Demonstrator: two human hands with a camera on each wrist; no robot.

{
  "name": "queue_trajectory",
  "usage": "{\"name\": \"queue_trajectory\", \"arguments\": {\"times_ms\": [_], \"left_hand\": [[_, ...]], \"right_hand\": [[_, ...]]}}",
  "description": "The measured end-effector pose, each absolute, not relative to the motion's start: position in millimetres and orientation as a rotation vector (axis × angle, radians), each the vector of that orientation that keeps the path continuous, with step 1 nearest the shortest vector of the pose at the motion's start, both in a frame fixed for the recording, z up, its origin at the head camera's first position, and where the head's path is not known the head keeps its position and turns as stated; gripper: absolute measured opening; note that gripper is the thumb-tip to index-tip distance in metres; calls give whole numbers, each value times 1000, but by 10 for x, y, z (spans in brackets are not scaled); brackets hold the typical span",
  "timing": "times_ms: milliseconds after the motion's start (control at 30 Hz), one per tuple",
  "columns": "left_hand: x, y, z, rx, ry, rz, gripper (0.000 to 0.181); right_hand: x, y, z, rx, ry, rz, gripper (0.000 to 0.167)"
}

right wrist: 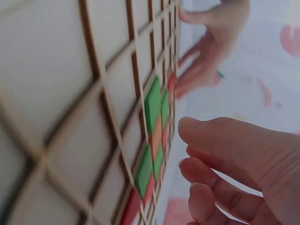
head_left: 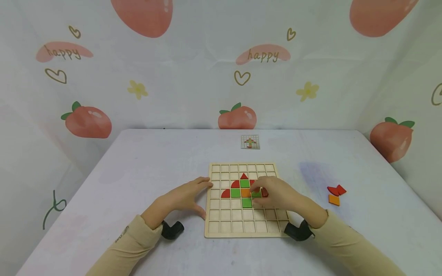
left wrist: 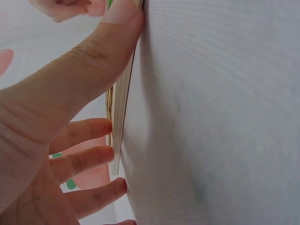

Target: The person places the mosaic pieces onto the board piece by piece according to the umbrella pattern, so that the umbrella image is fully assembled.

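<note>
A wooden grid board point(head_left: 224, 227) lies on the table, with green, orange and red tiles set in its squares. A red triangle point(head_left: 244, 176) tops the group, an orange square point(head_left: 245, 193) sits at its middle, and a green square point(head_left: 246, 202) lies below. Curved red pieces point(head_left: 226, 193) flank them. My left hand point(head_left: 183, 196) touches the board's left edge with thumb and fingertips spread. Over the right part of the tiles hovers my right hand point(head_left: 279, 193), fingers loosely bent; the right wrist view shows nothing between thumb and fingers. It partly hides the tiles beneath.
Behind the board lies a small pattern card point(head_left: 250, 142) with a coloured grid picture. To the right are loose pieces: red ones point(head_left: 341, 190) and an orange square point(head_left: 333, 199). A printed cloth point(head_left: 193, 76) hangs behind the table.
</note>
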State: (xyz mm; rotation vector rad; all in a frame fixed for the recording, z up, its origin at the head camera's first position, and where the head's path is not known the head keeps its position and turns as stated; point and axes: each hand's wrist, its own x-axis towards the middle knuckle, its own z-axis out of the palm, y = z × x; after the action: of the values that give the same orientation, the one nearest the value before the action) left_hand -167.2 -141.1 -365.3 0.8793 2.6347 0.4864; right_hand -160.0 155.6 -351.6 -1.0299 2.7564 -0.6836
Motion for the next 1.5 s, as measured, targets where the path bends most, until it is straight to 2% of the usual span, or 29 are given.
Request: {"name": "queue_trajectory", "arguments": {"times_ms": [467, 933, 1267, 1500], "left_hand": [[-1677, -1404, -3655, 869, 2634, 478, 93], [-1674, -1405, -3653, 857, 2632, 485, 93], [-1665, -1400, -3637, 861, 2629, 489, 93], [-1667, -1403, -3639, 865, 2629, 486, 93]], "right_hand": [[-1719, 2328, -3404, -723, 2863, -806, 25], [-1753, 3036, -3507, -502, 2860, -724, 32], [-1628, 3457, -3557, -465, 2799, -697, 28], [-1571, 3555, -3591, -423, 2746, -633, 28]]}}
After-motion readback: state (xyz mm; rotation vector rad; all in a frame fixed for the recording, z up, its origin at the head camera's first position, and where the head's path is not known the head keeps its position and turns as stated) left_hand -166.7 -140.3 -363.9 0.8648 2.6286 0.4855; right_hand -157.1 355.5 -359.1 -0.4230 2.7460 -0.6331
